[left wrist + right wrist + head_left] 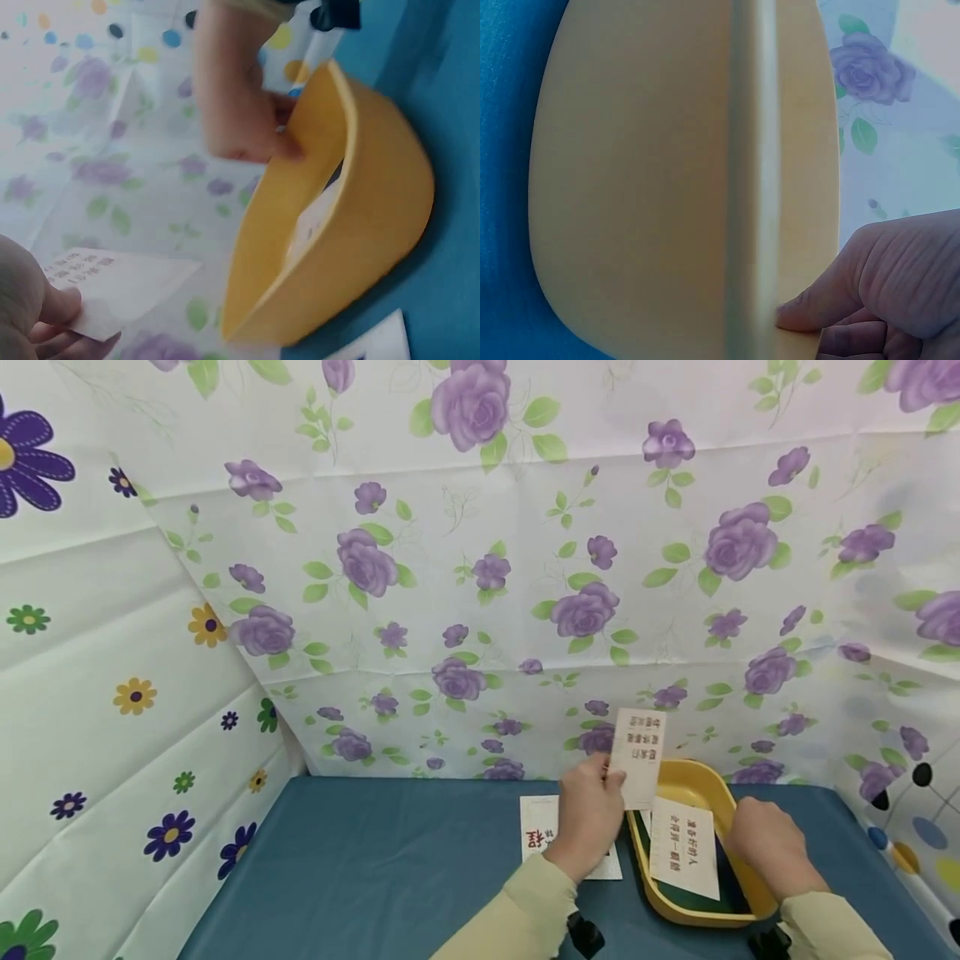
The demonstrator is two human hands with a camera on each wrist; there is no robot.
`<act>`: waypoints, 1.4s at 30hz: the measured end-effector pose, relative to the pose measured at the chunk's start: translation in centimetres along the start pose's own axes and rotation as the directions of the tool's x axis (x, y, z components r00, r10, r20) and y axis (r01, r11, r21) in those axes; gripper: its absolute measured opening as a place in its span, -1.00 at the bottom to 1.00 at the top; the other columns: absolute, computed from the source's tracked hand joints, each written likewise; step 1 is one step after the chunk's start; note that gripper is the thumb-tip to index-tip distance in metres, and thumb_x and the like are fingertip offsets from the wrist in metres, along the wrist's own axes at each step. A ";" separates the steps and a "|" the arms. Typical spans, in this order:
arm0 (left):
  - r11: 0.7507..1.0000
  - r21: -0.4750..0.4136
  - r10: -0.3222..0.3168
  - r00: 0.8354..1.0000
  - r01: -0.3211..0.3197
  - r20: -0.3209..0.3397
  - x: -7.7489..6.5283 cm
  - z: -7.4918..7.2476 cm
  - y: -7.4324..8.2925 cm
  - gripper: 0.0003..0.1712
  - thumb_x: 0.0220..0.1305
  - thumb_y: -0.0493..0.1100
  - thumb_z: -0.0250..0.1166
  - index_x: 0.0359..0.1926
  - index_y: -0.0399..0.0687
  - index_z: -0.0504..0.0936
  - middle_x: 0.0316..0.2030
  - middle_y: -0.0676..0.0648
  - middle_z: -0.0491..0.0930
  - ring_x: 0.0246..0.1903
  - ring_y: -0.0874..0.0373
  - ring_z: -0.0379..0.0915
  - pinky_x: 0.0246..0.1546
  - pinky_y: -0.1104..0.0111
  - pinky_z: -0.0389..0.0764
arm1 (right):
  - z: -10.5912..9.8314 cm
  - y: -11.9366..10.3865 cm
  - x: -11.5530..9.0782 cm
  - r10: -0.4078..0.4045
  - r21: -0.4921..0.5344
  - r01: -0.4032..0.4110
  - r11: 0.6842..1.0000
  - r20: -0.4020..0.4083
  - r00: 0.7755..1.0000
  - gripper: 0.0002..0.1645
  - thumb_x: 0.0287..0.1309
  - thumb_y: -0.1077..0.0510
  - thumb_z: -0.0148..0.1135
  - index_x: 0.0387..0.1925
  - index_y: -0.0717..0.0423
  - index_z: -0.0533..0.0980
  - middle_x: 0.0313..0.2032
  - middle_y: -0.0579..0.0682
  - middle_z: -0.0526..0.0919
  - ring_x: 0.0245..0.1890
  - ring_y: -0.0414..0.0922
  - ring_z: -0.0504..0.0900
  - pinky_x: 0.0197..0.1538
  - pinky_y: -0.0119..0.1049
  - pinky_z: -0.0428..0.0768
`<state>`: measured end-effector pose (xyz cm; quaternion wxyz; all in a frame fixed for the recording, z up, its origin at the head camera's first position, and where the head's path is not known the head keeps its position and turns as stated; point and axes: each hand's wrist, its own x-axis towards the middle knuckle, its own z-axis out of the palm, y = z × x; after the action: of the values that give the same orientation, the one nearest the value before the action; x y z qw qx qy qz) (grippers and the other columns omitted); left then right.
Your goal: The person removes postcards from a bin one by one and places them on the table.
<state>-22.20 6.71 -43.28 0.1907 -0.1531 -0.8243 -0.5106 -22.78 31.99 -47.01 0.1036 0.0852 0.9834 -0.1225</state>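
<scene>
My left hand (587, 814) pinches a pale printed card (638, 758) between thumb and fingers, raised over the left edge of a yellow plastic basin (686, 770). Inside the basin another printed card (683, 847) lies slanted on dark green and black flat pieces. My right hand (772, 847) grips the basin's right rim. In the left wrist view its thumb reaches over the inner wall while the other fingers stay outside. The right wrist view has the thumb (810, 307) beside the rim, with the fingers curled below it.
A white card with red characters (537, 833) lies on the blue tabletop (375, 860), left of the basin and partly behind my left hand. Flower-printed sheets (450, 610) hang at the back and along both sides of the table.
</scene>
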 end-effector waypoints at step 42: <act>0.916 0.176 -0.355 0.932 0.361 -0.064 -3.7 -10.0 -12.1 -0.77 0.00 -0.20 0.42 -0.29 -0.17 0.61 -0.57 0.10 0.47 -0.62 0.33 0.41 -0.64 0.44 0.43 | -0.1 -0.3 -0.1 0.005 -0.004 -0.005 1.000 0.005 1.000 -0.70 0.11 0.12 0.18 -0.43 0.34 0.43 -0.60 0.05 0.44 -0.63 -0.08 0.46 -0.55 -0.19 0.47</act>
<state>-22.72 -7.72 -50.42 0.1199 0.0266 -0.8791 -0.4604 -22.74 31.76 -46.82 0.1066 0.0871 0.9831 -0.1208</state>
